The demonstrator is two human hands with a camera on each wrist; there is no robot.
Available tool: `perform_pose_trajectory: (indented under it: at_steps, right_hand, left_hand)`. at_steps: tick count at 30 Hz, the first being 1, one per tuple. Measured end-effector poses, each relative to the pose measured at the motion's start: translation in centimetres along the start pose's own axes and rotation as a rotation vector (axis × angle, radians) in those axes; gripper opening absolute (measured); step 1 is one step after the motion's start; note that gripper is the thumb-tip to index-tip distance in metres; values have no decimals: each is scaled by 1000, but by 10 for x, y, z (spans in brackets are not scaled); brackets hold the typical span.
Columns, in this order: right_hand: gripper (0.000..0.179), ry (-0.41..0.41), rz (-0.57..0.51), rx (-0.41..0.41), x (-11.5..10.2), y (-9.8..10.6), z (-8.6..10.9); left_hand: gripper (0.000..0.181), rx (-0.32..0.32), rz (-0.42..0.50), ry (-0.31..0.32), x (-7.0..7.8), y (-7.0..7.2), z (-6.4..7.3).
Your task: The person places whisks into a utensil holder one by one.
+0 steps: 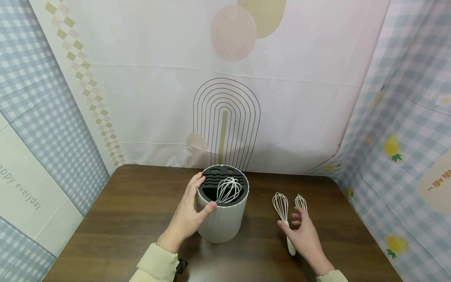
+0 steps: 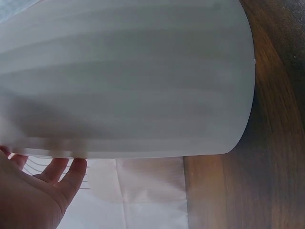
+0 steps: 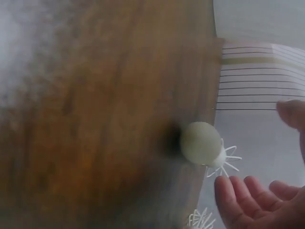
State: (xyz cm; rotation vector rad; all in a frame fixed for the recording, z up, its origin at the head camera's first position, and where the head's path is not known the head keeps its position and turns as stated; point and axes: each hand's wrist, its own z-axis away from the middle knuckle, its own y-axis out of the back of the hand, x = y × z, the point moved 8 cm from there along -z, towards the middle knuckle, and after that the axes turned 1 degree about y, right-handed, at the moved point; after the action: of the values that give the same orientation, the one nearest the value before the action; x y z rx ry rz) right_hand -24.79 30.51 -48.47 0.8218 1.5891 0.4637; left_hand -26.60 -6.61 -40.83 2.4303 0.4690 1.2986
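A white cylindrical utensil holder (image 1: 222, 223) with a dark slotted top stands upright on the table. A white wire whisk (image 1: 229, 190) sits in its front opening, wire loops up, handle hidden inside. My left hand (image 1: 188, 215) rests against the holder's left side, fingers extended to the rim and thumb at the front rim beside the whisk. A second whisk (image 1: 280, 205) lies to the right with its handle toward me. Over it hovers my right hand (image 1: 304, 237), thumb and fingers apart with nothing between them. A third whisk (image 1: 301, 201) is partly hidden behind those fingers.
The brown wooden table (image 1: 141, 219) ends against a white patterned cloth (image 1: 158, 117) at the back. Blue checked cloth (image 1: 415, 117) hangs along the right side, and similar cloth along the left.
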Motion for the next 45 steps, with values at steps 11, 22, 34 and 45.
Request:
perform_pose_trajectory:
  at_steps: [11,22,34,45]
  right_hand:
    - [77,-86,42,-78,16,-12,6]
    - [71,-96,36,-125,17,-13,6]
    - [61,-123,48,-197,17,-20,5]
    - [50,-132,55,-207,15,-18,6]
  left_hand:
    - [76,2,-2,6,1,0,1]
    - [76,1,-4,1,1,0,2]
    - [76,2,3,1,1,1,2]
    - [75,-1,4,-5,2,0,2]
